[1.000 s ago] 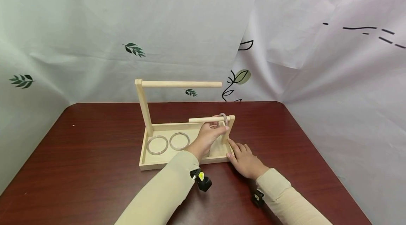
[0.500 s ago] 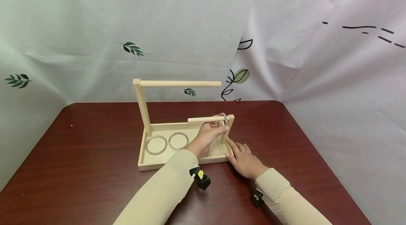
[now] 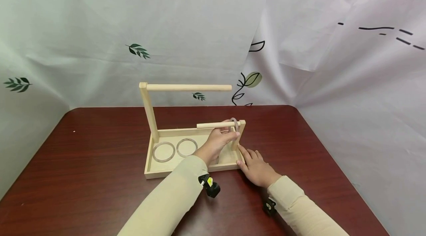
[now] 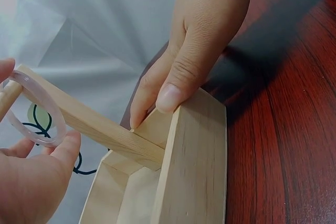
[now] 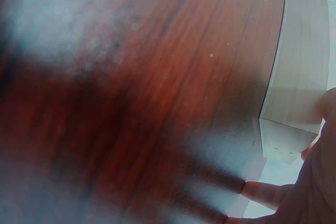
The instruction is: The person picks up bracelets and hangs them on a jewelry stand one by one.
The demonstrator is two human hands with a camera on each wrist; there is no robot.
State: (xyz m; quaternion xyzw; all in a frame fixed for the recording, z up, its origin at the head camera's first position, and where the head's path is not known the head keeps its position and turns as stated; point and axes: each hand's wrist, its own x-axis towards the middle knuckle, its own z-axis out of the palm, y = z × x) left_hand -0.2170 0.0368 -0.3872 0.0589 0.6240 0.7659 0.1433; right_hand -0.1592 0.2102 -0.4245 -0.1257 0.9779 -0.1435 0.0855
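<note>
My left hand (image 3: 216, 146) pinches a pale translucent bangle (image 4: 56, 119) between thumb and fingers. That bangle encircles the lower wooden bar (image 3: 213, 125) of a bangle stand, close to its short right post (image 4: 113, 135). My right hand (image 3: 257, 169) rests at the stand's right end. Its thumb lies over the tray's front corner, and in the right wrist view its other fingers (image 5: 265, 193) stretch out beyond the end wall. Two similar bangles, a left one (image 3: 164, 161) and a right one (image 3: 187, 139), lie flat in the stand's wooden tray (image 3: 163, 174).
Above the tray runs a longer upper bar (image 3: 189, 87), fixed to a tall left post (image 3: 149, 114), its right end free. The stand sits on a dark red wooden table (image 3: 83, 177). A white printed cloth (image 3: 199, 25) hangs behind and at the sides.
The scene shifts very slightly left in the head view. Both hands, the held bangle and the stand keep the same positions relative to each other.
</note>
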